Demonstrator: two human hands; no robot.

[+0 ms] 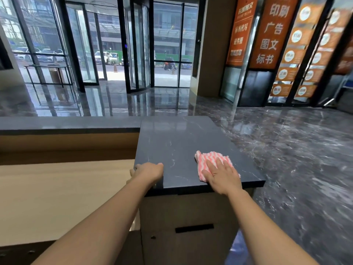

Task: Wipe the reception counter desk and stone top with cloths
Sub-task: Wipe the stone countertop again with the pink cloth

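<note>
A dark stone top (177, 142) with pale veins caps the end of the reception counter. A pink-and-white striped cloth (208, 161) lies on its near right part. My right hand (222, 177) presses flat on the cloth's near half with straight, spread fingers. My left hand (149, 172) grips the stone top's near left edge, fingers curled over the rim. The light wooden desk (63, 196) lies lower, to the left of the stone top.
A long dark ledge (68, 124) runs left from the stone top above a wooden back panel. Below the stone is a cabinet front with a black slot (194, 228). Glossy marble floor (298, 155) spreads right and beyond, toward glass doors and orange banners.
</note>
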